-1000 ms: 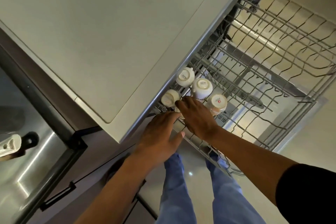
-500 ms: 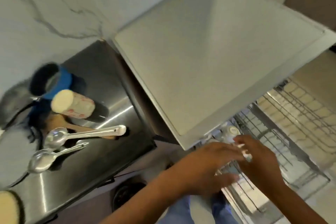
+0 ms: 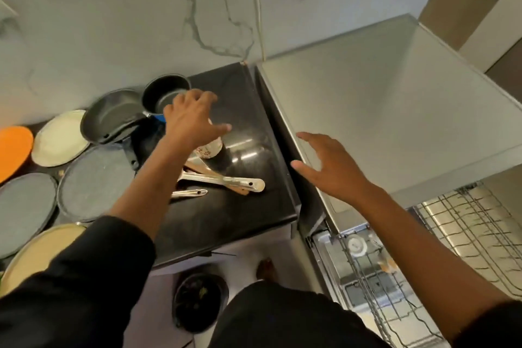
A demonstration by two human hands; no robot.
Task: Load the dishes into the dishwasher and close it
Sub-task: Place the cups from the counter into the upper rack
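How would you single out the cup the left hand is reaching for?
On the dark counter left of the dishwasher, find the left hand. Under it lies a cream cup, the only piece with a red floral print, just above the steel spoons.

Glossy black worktop [image 3: 243, 223]; polished metal spoons [image 3: 226, 181]; wooden spatula [image 3: 203, 169]; matt dark pans [image 3: 113, 116]; brushed steel dishwasher top [image 3: 381, 110]; wire rack [image 3: 466, 234].

A home kitchen: a marble-veined wall [image 3: 113, 8], pans [image 3: 113, 113] and plates [image 3: 60, 137] on the worktop [image 3: 248, 110], and an open dishwasher rack [image 3: 466, 234].
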